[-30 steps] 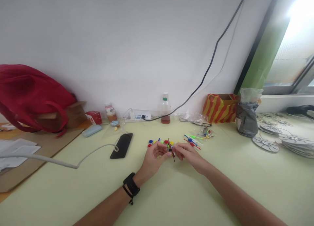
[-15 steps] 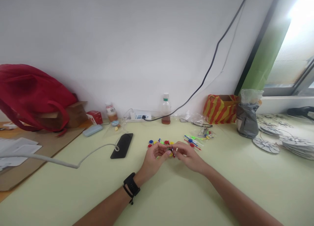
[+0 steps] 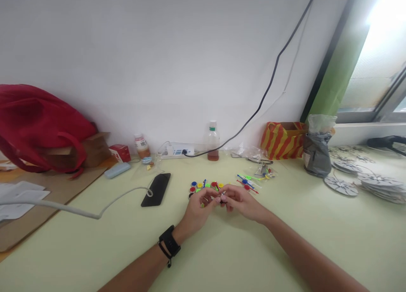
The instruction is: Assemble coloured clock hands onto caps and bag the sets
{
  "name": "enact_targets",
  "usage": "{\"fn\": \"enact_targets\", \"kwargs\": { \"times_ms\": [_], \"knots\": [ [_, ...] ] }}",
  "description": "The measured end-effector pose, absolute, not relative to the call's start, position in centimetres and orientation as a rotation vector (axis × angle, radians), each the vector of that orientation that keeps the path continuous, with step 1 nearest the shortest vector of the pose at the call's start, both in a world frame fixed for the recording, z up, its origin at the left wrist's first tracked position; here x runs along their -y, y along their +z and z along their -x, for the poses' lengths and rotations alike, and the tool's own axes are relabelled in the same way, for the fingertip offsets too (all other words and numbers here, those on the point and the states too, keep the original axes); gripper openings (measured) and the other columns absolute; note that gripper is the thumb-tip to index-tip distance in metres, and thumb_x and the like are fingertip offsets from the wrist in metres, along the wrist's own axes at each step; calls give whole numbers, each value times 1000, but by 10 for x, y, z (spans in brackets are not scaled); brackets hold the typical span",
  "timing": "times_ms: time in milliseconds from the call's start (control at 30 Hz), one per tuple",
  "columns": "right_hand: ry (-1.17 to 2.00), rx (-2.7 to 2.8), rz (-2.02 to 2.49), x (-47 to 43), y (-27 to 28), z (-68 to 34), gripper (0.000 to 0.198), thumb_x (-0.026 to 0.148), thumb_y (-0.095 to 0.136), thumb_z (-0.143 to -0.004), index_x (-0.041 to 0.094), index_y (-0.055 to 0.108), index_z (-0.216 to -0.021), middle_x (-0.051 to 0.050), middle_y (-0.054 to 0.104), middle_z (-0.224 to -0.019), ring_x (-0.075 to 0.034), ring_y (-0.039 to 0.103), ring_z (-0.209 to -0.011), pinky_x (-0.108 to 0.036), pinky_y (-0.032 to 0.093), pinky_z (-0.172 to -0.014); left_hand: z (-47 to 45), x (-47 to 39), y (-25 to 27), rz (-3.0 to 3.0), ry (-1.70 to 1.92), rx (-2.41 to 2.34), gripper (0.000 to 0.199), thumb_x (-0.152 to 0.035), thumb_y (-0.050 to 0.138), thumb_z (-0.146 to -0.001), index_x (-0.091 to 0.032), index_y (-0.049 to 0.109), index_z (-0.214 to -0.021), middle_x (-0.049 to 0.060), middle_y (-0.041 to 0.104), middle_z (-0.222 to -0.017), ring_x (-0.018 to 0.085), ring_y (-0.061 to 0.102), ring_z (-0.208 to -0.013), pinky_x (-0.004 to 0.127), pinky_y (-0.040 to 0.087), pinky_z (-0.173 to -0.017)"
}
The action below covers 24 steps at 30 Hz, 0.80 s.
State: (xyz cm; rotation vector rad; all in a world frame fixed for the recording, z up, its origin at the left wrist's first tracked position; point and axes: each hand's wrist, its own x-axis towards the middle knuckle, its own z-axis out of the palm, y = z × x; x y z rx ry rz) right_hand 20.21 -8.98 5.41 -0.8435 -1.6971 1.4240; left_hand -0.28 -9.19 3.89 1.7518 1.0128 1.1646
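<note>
My left hand and my right hand meet over the middle of the table, fingertips pinched together. Between them is a small dark piece, mostly covered by the fingers, so its kind is unclear. Just beyond the hands lie small round plastic pieces in several colours, among them a blue disc, a red disc and a yellow disc. A blue arrow-shaped piece points up among them. To the right of my right hand are long thin arrow spinners, one with a blue centre.
A black phone lies to the left, with a grey cable across it. A bottle and a power strip stand by the wall. Clear plastic bags, a striped bag and slotted discs are to the right.
The view has shifted slightly. My fingers have changed their hold; the yellow and red seen between them before are gone from sight, and a dark piece shows there now.
</note>
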Motion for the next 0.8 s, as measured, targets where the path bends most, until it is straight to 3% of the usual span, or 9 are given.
{"fn": "enact_targets", "kwargs": {
  "times_ms": [133,267,433,533,633,800],
  "knots": [
    [1518,1676,826,92,55,-202,44,62,62,-91,23,64,-111,-3,67,-88,-17,62,-73,-34,52,-72,5,89,36,-1767,1221,-1039,25,-42,71,-89,-18,72,-88,4,71,-81,15,58,-68,26,46,-64],
    [1412,1719,821,93,53,-199,40,54,72,-85,23,64,-109,-5,65,-105,-14,58,-71,-31,49,-68,5,90,34,-1785,1276,-1039,27,-40,66,-93,-17,67,-78,3,67,-77,16,59,-71,27,47,-67],
    [1433,1668,827,93,45,-192,47,56,73,-84,21,60,-112,1,60,-79,-14,56,-64,-31,47,-64,3,96,37,-1922,1234,-1048,25,-36,61,-97,-19,66,-80,2,70,-81,17,60,-73,28,47,-70],
    [1355,1628,849,87,43,-195,48,60,67,-87,22,58,-116,3,56,-76,-14,56,-61,-31,47,-63,2,102,42,-2052,1188,-1067,22,-34,55,-101,-22,72,-96,5,74,-98,21,65,-92,34,50,-87],
    [1098,1584,961,75,42,-210,47,59,60,-92,23,54,-122,2,56,-79,-16,55,-64,-30,45,-61,3,107,48,-2312,1046,-1049,29,-33,57,-100,-28,69,-125,7,68,-132,29,56,-124,47,41,-110],
    [485,1754,1377,56,37,-240,25,42,55,-95,22,61,-108,0,60,-75,-18,54,-66,-31,38,-64,4,109,49,-2637,701,-1048,51,-43,57,-98,-31,52,-148,6,48,-157,38,46,-132,60,34,-113]
  ]
}}
